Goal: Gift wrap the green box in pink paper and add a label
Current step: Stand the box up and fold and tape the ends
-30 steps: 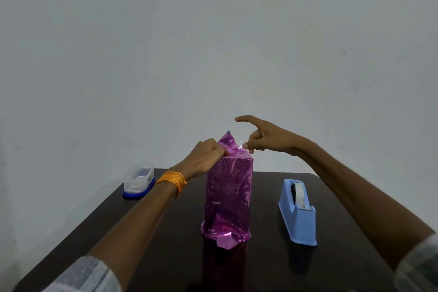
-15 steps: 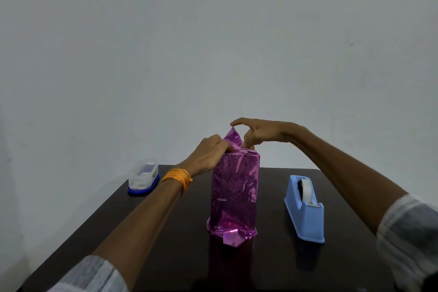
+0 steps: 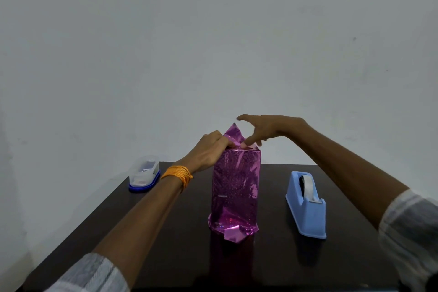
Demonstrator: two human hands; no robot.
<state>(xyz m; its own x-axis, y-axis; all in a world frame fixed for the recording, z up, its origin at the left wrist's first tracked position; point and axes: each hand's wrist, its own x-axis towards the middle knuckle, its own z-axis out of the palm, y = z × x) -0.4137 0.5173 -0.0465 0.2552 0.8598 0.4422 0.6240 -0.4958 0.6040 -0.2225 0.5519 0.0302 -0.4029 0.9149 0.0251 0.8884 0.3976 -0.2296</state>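
While box stands, long axis vertical, left hand pinches top flap; right hand, uncurled, presses it.

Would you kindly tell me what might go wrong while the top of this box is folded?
The tall box stands on a crumpled bottom fold, so a press from the right hand might tip it. The pointed flap shows no tape and may spring open if the left hand lets go. Reaching for the tape dispenser takes one hand away.

Tall box upright mid-table, pink foil-wrapped, top flap seemingly unfolded
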